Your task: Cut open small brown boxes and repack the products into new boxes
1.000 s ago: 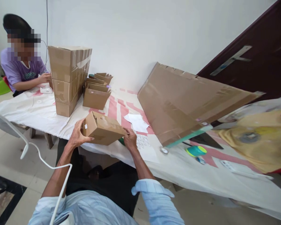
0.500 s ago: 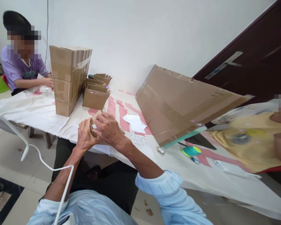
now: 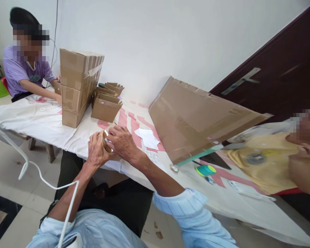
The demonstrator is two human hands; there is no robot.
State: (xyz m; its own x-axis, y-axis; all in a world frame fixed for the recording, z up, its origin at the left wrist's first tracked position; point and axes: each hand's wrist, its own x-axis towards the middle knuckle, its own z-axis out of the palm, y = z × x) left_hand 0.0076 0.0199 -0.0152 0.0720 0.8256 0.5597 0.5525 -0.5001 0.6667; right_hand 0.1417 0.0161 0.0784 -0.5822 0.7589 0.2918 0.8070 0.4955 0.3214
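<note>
At the front edge of the cloth-covered table I have a small brown cardboard box [image 3: 107, 148], mostly covered by my fingers. My left hand [image 3: 96, 151] is wrapped round its left side. Bent over the top and right side is my right hand [image 3: 124, 143], its fingers closed at the box's opening. A bit of white shows between the two hands, too small to name. Right of my right hand lie white paper sheets [image 3: 147, 138] and a sheet with rows of small clear pieces [image 3: 152, 155].
Stacked taped cartons [image 3: 72, 88] stand to the left, beside several open small boxes [image 3: 106, 108]. A large cardboard panel [image 3: 196, 117] leans at the right, near a green-and-teal tape roll [image 3: 206, 170]. One person [image 3: 28, 72] sits at the left, another [image 3: 268, 158] at the right.
My right fingers have shifted at the box's opening, and more white shows there. The person at the left has reached an arm forward along the table; the person at the right has raised a hand.
</note>
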